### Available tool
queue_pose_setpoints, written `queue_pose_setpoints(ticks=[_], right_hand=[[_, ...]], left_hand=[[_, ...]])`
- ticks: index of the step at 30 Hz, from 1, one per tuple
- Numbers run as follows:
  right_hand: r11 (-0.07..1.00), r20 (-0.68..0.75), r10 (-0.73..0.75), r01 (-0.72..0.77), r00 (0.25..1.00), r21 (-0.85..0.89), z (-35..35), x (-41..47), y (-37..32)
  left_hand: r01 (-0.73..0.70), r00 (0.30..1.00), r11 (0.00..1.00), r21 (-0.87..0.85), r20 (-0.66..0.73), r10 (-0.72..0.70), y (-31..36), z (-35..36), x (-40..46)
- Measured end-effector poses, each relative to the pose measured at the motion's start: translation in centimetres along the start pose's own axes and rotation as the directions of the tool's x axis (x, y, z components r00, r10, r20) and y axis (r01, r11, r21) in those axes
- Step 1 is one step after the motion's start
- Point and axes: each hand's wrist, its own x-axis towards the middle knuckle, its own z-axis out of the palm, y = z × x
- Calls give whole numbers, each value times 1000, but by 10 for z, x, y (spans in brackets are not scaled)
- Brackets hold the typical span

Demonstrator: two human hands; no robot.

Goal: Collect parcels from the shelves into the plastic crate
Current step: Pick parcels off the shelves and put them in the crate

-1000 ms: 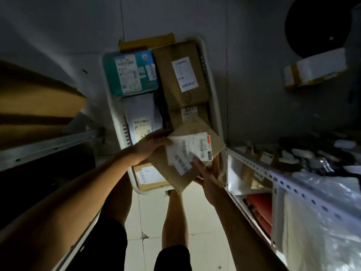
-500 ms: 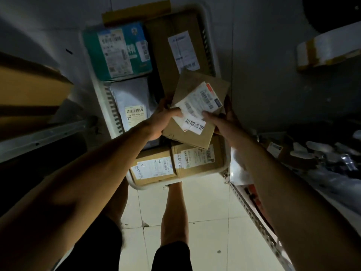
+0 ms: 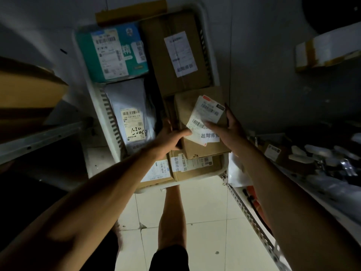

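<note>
A white plastic crate (image 3: 109, 122) stands on the floor between the shelves, filled with parcels. Inside lie a teal box (image 3: 112, 53), a large brown carton (image 3: 173, 53), a white mailer bag (image 3: 130, 118) and two small cartons (image 3: 195, 167) at the near end. A flat brown cardboard parcel (image 3: 199, 145) with white labels sits over the crate's right side. My left hand (image 3: 170, 136) grips its left edge. My right hand (image 3: 226, 128) holds its right edge, fingers on the label.
A metal shelf (image 3: 39, 141) with cardboard boxes runs along the left. The right shelf rail (image 3: 252, 218) holds plastic-wrapped items and small parcels. A white taped box (image 3: 328, 47) sits at the upper right. Pale floor tiles (image 3: 205, 212) and my legs lie below.
Both hands have carried the flat parcel forward from near my body and lowered it over the crate's right side, turning it square with the other cartons.
</note>
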Motion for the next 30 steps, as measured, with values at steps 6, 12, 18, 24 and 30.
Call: queue_pose_setpoints(ticks=[6,12,18,24,30], right_hand=[[997,44,-33,35,998,-63,8,8,5],[989,34,-127,129,991,-74,12,26,2],[982,13,-169,170,985,-85,9,24,6],[980,36,-190,191,981,-62,4,30,8],[982,40,-178,180,983,-49,4,33,10]], left_hand=[[-30,998,995,-94,-51,25,-20,-4,4],[-64,997,994,-88,-40,60,-8,-15,18],[-97,993,991,-94,-72,91,-15,-11,21],[-95,994,991,-90,-69,88,-11,-9,27],[-71,996,994,-85,-56,67,-7,-7,26]])
